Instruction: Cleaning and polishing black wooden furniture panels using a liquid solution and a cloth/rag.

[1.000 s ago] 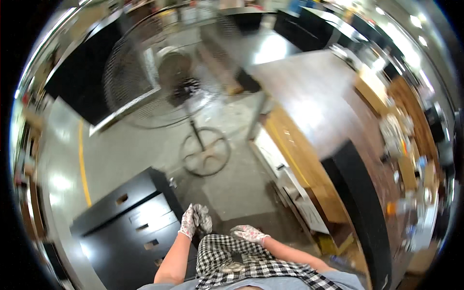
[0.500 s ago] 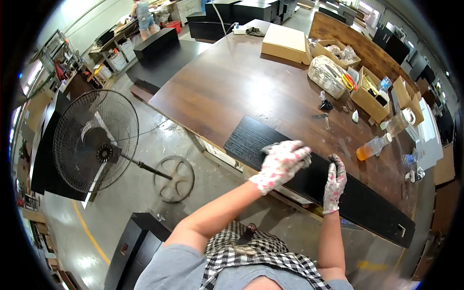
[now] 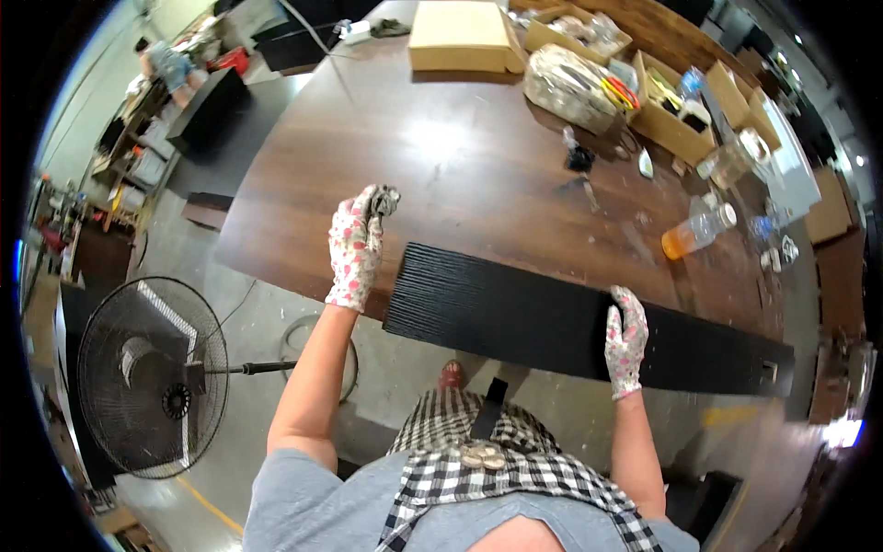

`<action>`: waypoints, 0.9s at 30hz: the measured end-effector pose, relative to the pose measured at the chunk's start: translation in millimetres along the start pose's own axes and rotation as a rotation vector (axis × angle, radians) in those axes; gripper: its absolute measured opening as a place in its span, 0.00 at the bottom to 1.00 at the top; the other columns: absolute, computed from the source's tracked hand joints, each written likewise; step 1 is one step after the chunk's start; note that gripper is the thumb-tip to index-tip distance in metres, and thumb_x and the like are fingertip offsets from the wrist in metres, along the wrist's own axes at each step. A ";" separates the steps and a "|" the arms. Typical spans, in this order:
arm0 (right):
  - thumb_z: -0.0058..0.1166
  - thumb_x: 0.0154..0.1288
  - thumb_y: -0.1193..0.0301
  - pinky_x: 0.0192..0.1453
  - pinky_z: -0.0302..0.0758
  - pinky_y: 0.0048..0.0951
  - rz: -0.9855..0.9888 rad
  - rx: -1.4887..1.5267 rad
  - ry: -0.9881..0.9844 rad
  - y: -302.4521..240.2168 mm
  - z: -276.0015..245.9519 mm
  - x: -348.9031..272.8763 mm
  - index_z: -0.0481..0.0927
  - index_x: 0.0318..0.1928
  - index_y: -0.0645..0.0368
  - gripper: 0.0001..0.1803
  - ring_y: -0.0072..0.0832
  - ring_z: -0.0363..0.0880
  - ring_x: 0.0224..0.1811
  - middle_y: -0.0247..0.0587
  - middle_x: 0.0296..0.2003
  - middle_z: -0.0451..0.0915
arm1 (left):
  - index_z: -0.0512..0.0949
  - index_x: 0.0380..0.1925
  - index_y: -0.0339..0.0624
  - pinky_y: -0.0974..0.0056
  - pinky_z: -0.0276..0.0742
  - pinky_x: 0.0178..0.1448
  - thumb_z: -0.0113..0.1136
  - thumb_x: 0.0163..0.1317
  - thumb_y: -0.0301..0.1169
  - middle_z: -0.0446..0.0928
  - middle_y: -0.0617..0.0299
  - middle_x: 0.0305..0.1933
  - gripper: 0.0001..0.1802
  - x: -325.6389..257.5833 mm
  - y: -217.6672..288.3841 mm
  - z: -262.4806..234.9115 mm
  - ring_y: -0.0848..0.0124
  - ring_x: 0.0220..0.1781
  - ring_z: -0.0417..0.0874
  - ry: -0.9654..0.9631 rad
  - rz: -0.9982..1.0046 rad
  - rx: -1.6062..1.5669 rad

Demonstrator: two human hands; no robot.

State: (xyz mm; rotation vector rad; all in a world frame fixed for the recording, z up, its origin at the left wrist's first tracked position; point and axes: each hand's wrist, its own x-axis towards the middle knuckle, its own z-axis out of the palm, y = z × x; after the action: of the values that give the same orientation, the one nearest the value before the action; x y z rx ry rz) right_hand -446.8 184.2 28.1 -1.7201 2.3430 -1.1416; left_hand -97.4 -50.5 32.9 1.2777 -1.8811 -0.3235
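Note:
A long black board (image 3: pixel 515 299) with a ridged, wood-grain face lies along the near edge of the table, with a small cutout near its right end. My right hand (image 3: pixel 626 345), in a white glove with a pink pattern, holds the board right of its middle, its fingers reaching toward the far edge. Beyond the board's left end, my left hand (image 3: pixel 353 248), gloved alike, is closed on a crumpled dark rag (image 3: pixel 386 200) over the tabletop. That hand is apart from the board.
The brown table (image 3: pixel 303 175) carries a flat carton (image 3: pixel 464 37), a plastic-wrapped bundle (image 3: pixel 568 87), an open box of supplies (image 3: pixel 676 129) and a bottle of orange liquid (image 3: pixel 697 232). A pedestal fan (image 3: pixel 152 377) stands at the left. Another person (image 3: pixel 170 69) is far left.
My left hand has moved left off the board, bringing the rag into sight. My right hand stays at the board, which now lies more level across the view. The view has shifted too.

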 end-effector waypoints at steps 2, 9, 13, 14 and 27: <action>0.52 0.65 0.76 0.64 0.70 0.38 -0.047 -0.010 0.009 -2.0 -2.5 1.5 0.79 0.50 0.61 0.13 0.40 0.76 0.57 0.46 0.50 0.80 | 0.72 0.58 0.40 0.52 0.69 0.63 0.54 0.63 0.32 0.75 0.49 0.56 0.23 -11.8 29.5 5.7 0.54 0.58 0.76 -0.070 0.215 -0.081; 0.52 0.68 0.68 0.75 0.55 0.39 -0.063 0.116 0.121 -66.8 27.3 14.0 0.72 0.63 0.55 0.23 0.41 0.64 0.68 0.44 0.65 0.68 | 0.58 0.69 0.37 0.54 0.55 0.75 0.53 0.66 0.36 0.62 0.42 0.70 0.34 -78.1 142.4 58.6 0.50 0.73 0.61 -0.636 0.131 -0.678; 0.55 0.61 0.64 0.71 0.59 0.46 -0.241 -0.305 -0.369 -127.7 61.9 8.4 0.79 0.55 0.50 0.21 0.39 0.67 0.66 0.43 0.63 0.71 | 0.66 0.63 0.31 0.53 0.64 0.69 0.46 0.66 0.34 0.72 0.45 0.62 0.27 -64.6 128.4 59.9 0.53 0.64 0.72 -0.132 -0.039 -0.677; 0.56 0.60 0.63 0.69 0.62 0.45 -0.275 -0.294 -0.303 -125.6 63.7 3.3 0.80 0.54 0.51 0.20 0.38 0.70 0.64 0.43 0.61 0.73 | 0.64 0.65 0.33 0.55 0.60 0.71 0.43 0.70 0.36 0.68 0.46 0.66 0.27 -57.3 117.1 55.5 0.56 0.68 0.68 -0.063 0.115 -0.537; 0.45 0.66 0.60 0.73 0.55 0.48 0.043 -0.705 -0.094 -26.7 10.1 -8.3 0.73 0.61 0.53 0.25 0.45 0.66 0.67 0.48 0.62 0.71 | 0.68 0.62 0.37 0.49 0.57 0.73 0.55 0.61 0.26 0.72 0.50 0.62 0.26 -53.9 93.8 62.6 0.51 0.69 0.66 -0.283 0.223 -0.115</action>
State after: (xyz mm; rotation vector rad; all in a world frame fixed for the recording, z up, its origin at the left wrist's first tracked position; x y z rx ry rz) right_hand -417.5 182.2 32.4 -1.7986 2.9028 -0.2018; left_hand -197.0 24.4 24.5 0.9736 -2.1863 -0.5067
